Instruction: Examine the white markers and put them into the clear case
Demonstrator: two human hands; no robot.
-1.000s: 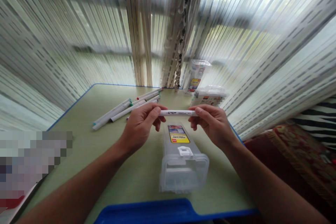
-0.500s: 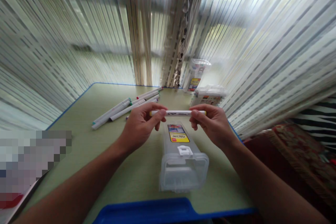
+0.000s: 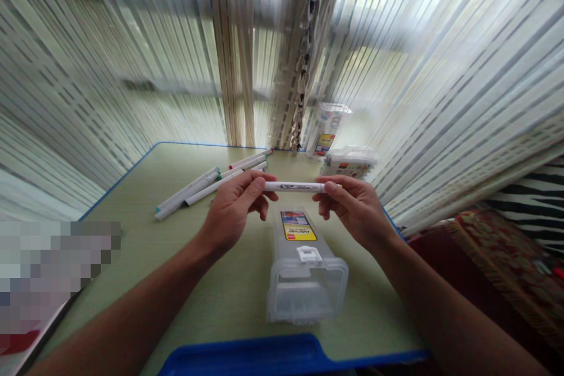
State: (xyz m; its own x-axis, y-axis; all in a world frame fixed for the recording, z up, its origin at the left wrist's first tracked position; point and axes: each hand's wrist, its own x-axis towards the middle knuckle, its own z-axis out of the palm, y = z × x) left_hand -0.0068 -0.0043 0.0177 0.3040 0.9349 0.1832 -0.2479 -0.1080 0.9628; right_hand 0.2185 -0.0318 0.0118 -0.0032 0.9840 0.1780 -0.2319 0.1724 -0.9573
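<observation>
The left hand (image 3: 233, 210) reaches in from the lower left, forearm stretched across the table (image 3: 145, 235), palm turned inward, thumb and fingertips pinched on the left end of a marker (image 3: 294, 187). The right hand (image 3: 352, 208) comes in from the lower right in a mirrored pose, its thumb and forefinger clamped on the marker's right end, the other fingers curled beneath. Both hands are raised above the tabletop, wrists slightly bent, and the marker spans the gap between them, level and crosswise to the view. The marker is a slim white barrel with a dark line of print along its middle; its ends are hidden inside the fingers, so the cap colours cannot be told. Nearest the viewer, a blue edge (image 3: 247, 355) runs along the table's front. Just beyond it, below the hands, a clear plastic case (image 3: 304, 273) lies on the green tabletop, with a white latch on top and a yellow and red label at its far end. Further back on the left, several white markers (image 3: 207, 183) lie loose in a fan, some with green or red tips. At the far right corner two more clear boxes (image 3: 348, 158) sit near the striped curtains (image 3: 396, 70).
</observation>
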